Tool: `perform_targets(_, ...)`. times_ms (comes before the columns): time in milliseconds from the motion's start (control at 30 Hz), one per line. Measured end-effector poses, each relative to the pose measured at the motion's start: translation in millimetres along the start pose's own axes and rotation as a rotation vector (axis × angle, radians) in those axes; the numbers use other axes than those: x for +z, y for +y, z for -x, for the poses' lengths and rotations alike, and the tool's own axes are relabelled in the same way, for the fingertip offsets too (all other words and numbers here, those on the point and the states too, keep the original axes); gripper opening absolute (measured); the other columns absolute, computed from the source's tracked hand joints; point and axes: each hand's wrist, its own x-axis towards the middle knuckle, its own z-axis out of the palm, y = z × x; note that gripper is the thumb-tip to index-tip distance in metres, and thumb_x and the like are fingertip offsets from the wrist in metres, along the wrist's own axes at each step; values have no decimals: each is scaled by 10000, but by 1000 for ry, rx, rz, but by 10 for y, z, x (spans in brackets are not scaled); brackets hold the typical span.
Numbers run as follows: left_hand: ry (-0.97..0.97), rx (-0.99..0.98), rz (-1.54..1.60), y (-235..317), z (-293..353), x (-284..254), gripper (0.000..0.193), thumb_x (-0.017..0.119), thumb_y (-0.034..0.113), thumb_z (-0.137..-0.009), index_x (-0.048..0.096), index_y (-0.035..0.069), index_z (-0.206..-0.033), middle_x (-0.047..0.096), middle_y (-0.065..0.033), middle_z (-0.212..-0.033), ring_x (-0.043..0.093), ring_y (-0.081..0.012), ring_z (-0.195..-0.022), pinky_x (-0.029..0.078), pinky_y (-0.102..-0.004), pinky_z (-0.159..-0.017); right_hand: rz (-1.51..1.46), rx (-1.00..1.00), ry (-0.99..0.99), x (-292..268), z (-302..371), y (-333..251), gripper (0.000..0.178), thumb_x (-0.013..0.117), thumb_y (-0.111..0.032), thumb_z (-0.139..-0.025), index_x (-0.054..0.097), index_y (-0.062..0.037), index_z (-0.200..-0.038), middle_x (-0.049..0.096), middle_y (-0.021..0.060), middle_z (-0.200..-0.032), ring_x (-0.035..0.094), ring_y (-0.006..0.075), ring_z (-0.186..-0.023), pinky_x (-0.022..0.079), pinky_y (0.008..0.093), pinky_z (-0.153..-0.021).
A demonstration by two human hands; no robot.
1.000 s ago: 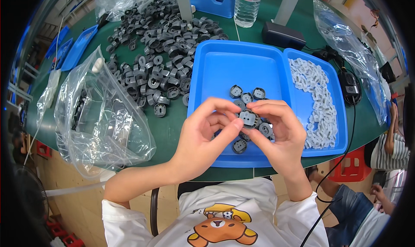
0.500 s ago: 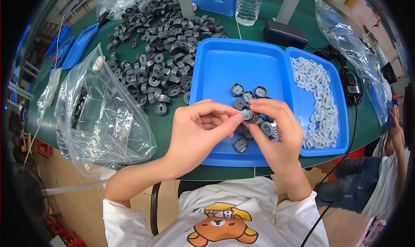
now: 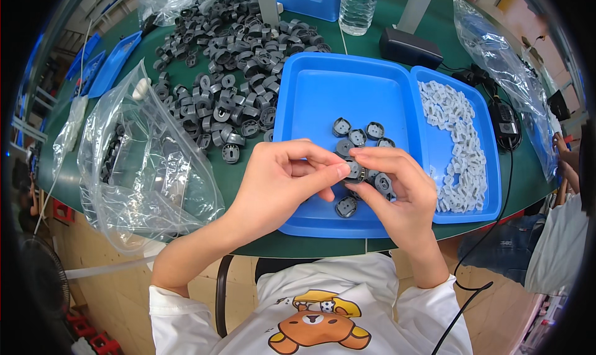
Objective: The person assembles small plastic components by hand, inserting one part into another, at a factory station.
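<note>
Over the large blue tray (image 3: 347, 224), my right hand (image 3: 402, 197) grips a dark grey round plastic part (image 3: 354, 170) between thumb and fingers. My left hand (image 3: 282, 175) is closed in a pinch, its thumb and index fingertips against the left side of that part. Whatever lies between those left fingertips is hidden. Under and around my hands, several similar dark round parts (image 3: 346, 207) lie in the tray, some with a pale insert inside. In the smaller blue tray (image 3: 493, 197) to the right, many small white plastic pieces (image 3: 458, 150) are spread.
A big heap of dark grey round parts (image 3: 230, 69) covers the table's back left. Nearer stands a clear plastic bag (image 3: 149, 175). Behind the trays are a water bottle (image 3: 358, 10), a black box (image 3: 410, 46) and a blue bin (image 3: 307, 0). A black cable (image 3: 506, 200) runs down the right side.
The pale piece seen earlier at my left fingertips no longer shows there. My left fingers have shifted slightly, and the round part in my right hand has turned a little.
</note>
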Motion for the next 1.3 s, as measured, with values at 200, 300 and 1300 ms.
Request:
perform_targets(200, 32, -9, 135, -83, 22, 59, 120, 665, 35, -828, 650, -37, -924, 637, -78, -861, 609, -111, -669, 463, -213, -618, -60, 36, 72, 22, 15, -11, 318, 731, 74, -661, 635, 6, -957, 661, 135, -1013, 648, 255, -943, 523, 305, -790)
perform_targets(300, 25, -40, 162, -94, 27, 60, 115, 669, 43, -828, 646, -29, -916, 652, -81, -850, 610, -112, -668, 470, -217, -622, -53, 43, 82, 21, 19, -10, 324, 731, 76, -660, 634, 9, -962, 662, 137, -1012, 649, 256, -939, 523, 304, -787)
perform_targets(1300, -200, -13, 341, -159, -15, 52, 206, 567, 31, -877, 575, -38, -1072, 629, -102, -1031, 605, -130, -950, 494, -272, -836, 142, -198, 34, -35, 4, -52, 401, 762, 60, -593, 659, -8, -975, 677, 117, -978, 635, 240, -828, 483, 303, -698)
